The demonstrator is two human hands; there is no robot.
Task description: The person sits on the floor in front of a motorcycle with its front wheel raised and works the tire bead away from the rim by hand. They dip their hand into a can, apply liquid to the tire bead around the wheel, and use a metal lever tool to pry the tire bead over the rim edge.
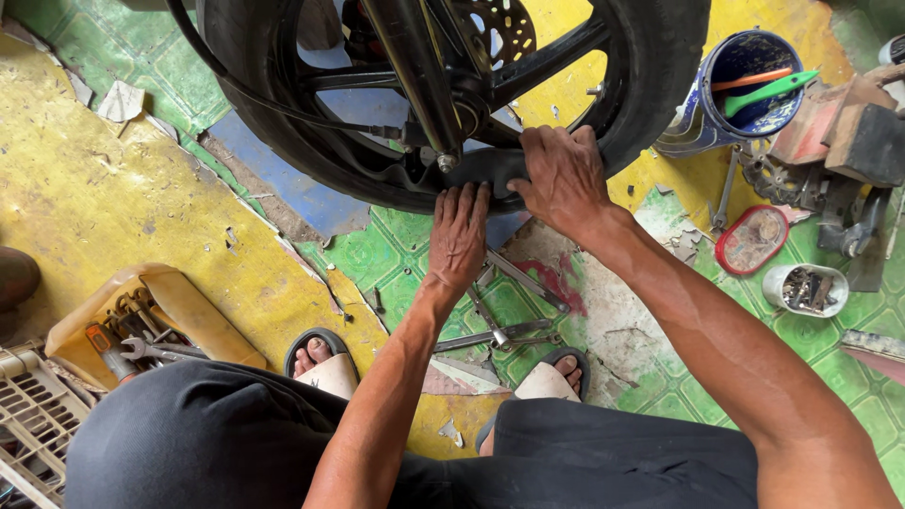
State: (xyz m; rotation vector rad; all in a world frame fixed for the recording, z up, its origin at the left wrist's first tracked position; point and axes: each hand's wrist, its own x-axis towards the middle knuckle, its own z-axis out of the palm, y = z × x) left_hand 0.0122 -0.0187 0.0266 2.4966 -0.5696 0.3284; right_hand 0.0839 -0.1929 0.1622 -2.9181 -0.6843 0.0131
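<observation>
Our right hand [564, 179] grips the round black rubber tire [650, 85]. Our left hand [459, 236] lies flat against its rim. Shiny metal wrenches [500, 311] lie on the floor.

Black motorcycle wheel [650, 66] — upright, tyre on painted floor, spokes dusty

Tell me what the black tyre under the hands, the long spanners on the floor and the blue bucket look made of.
Black tyre: matt rubber, by its dull, thick curved wall; both the left hand and right hand press near its lower edge. Long spanners: bare grey steel, with a metallic sheen. Blue bucket: probably plastic, glossy but scuffed and stained.
</observation>
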